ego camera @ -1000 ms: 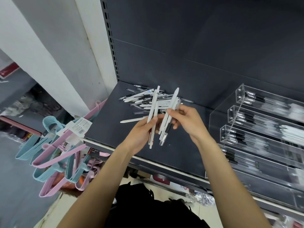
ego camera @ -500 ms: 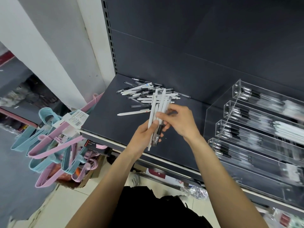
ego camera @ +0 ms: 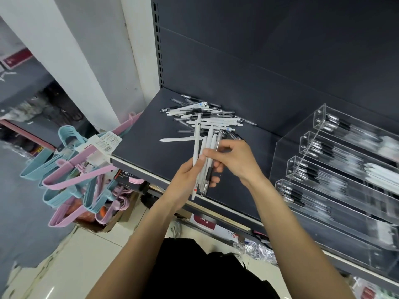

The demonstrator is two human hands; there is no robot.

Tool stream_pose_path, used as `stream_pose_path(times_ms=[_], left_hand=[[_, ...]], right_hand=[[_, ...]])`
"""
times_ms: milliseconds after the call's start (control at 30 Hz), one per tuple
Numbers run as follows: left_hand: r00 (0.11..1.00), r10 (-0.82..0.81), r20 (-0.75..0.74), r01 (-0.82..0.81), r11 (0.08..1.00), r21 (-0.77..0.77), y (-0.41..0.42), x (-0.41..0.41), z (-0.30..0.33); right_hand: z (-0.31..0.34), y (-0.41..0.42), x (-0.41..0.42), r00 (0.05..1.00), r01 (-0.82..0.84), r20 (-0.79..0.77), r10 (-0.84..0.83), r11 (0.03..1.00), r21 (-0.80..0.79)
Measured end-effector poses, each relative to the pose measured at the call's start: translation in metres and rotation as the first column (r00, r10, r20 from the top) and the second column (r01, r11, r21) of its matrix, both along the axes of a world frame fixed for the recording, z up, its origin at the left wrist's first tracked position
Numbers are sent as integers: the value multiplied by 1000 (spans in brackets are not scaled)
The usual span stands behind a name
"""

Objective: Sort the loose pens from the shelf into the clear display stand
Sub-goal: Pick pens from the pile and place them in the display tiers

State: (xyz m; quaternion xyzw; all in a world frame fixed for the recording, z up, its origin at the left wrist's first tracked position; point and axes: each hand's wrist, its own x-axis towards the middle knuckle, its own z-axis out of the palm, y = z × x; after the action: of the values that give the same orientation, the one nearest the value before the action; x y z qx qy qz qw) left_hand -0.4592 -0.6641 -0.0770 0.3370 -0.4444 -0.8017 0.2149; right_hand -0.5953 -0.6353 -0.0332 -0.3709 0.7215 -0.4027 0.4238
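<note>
My left hand [ego camera: 190,180] grips a bundle of pens [ego camera: 204,152], mostly white with one clear black-grip pen, held upright over the front of the dark shelf [ego camera: 146,152]. My right hand [ego camera: 235,158] pinches the same bundle from the right, its thumb and fingers curled on the pens. Behind the hands a loose pile of white and clear pens [ego camera: 207,115] lies on the shelf. One white pen [ego camera: 177,139] lies apart to the left of the pile. The clear display stand [ego camera: 336,169] sits at the right, its stepped trays holding rows of pens.
Pink and blue hangers [ego camera: 71,173] hang in a bunch below the shelf's left end. A white pillar [ego camera: 97,61] stands left of the shelf. Boxes and wrapped goods [ego camera: 216,225] lie under the shelf edge.
The two hands have brought their separate pens together into one upright bundle, closer to the shelf's front edge. The view has shifted slightly.
</note>
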Motion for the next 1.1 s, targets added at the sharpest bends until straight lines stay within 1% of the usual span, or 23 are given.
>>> stream_pose_path(times_ms=[100, 133, 200, 267, 300, 333, 367, 400, 433, 467, 500, 533, 567, 600, 633, 700, 867, 900, 933, 967, 1033, 1067, 1100], left_hand=[[1000, 13, 18, -12, 999, -52, 4, 5, -1], [999, 21, 25, -20, 998, -53, 5, 7, -2], [998, 57, 35, -56, 998, -32, 8, 11, -4], [990, 137, 20, -137, 990, 20, 9, 15, -6], [982, 187, 3, -187, 981, 56, 8, 17, -6], [971, 238, -15, -235, 967, 97, 8, 18, -6], [959, 282, -36, -275, 951, 138, 7, 18, -5], [946, 320, -58, -306, 935, 180, 6, 17, -3], [932, 354, -81, -329, 918, 222, 5, 15, -1], [917, 387, -102, -350, 899, 265, 5, 12, 1], [899, 420, -120, -368, 877, 309, 4, 10, 4], [882, 452, -136, -384, 854, 351, 4, 7, 5], [866, 478, -147, -395, 834, 385, 3, 6, 6], [856, 493, -155, -398, 820, 411, 2, 5, 7], [851, 500, -162, -396, 812, 428, 2, 5, 8], [846, 503, -179, -385, 807, 447, 2, 5, 8], [834, 526, -168, -401, 786, 471, 5, 6, 6], [839, 523, -153, -411, 791, 452, 5, 6, 6], [849, 511, -137, -417, 806, 421, 5, 7, 7], [862, 492, -123, -418, 827, 377, 5, 8, 7], [893, 438, -104, -398, 876, 274, 6, 12, 9], [912, 399, -96, -372, 902, 217, 7, 15, 9], [932, 353, -81, -338, 928, 157, 8, 18, 8]], right_hand=[[3, -1, 1, 1000, -13, -5, 13, 1000, 13], [5, -2, 0, 1000, 9, -7, -9, 1000, -3], [11, -3, -5, 991, 124, 65, -118, 987, -105], [22, -1, -15, 954, 276, 188, -233, 928, -249], [27, 1, -19, 938, 322, 237, -254, 893, -314], [28, 4, -19, 936, 332, 241, -256, 869, -367], [27, 7, -14, 947, 315, 199, -253, 855, -411], [23, 11, -6, 958, 285, 118, -260, 852, -440], [17, 14, 4, 964, 246, 23, -266, 853, -459], [10, 17, 16, 959, 178, -111, -261, 858, -481], [2, 21, 26, 928, 73, -283, -242, 863, -500], [-7, 23, 33, 864, -54, -456, -212, 863, -502], [-17, 25, 37, 789, -175, -590, -174, 856, -487], [-25, 26, 39, 721, -267, -679, -136, 850, -453], [-32, 28, 41, 669, -325, -736, -102, 851, -413], [-41, 32, 43, 602, -381, -798, -43, 862, -334], [-45, 39, 38, 496, -465, -851, 171, 880, -94], [-45, 40, 39, 510, -483, -837, 197, 871, -89], [-42, 40, 41, 564, -488, -802, 198, 863, -130], [-36, 39, 42, 644, -473, -746, 172, 856, -211], [-20, 28, 39, 785, -369, -615, 69, 851, -375], [-12, 19, 36, 818, -305, -575, 21, 863, -402], [-4, 7, 32, 827, -254, -562, -8, 887, -386]])
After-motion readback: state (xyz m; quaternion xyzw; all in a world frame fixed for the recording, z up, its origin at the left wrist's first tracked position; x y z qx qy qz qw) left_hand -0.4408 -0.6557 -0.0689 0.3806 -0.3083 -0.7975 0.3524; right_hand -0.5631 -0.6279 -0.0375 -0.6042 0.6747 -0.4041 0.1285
